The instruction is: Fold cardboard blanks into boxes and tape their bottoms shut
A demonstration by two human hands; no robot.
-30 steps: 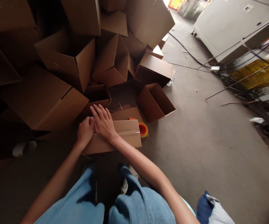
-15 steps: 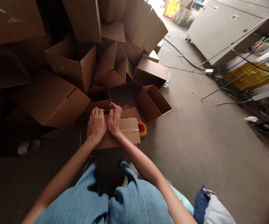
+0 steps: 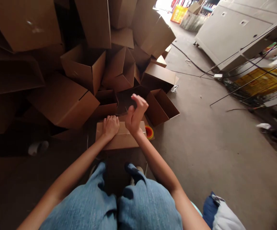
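A small closed cardboard box [image 3: 121, 142] lies on the floor in front of my feet, with clear tape across its right end. On its top left part rests my left hand [image 3: 111, 127], the fingers together and bent over the far edge. My right hand [image 3: 136, 115] is raised above the box, fingers bent and thumb apart, with nothing visible in it. Just past the box's right end is a roll of tape [image 3: 149, 132] with an orange core and yellow rim, partly hidden by the box.
Open cardboard boxes [image 3: 83, 67] are piled ahead and to the left. One open box [image 3: 162, 107] stands just beyond the tape roll. A grey cabinet [image 3: 234, 35], cables and a yellow crate [image 3: 258, 81] are at the right. A white roll [image 3: 38, 148] lies at left.
My right hand has come up and right, away from my left hand at the far edge of the box, and opened. My left hand stays on the box.
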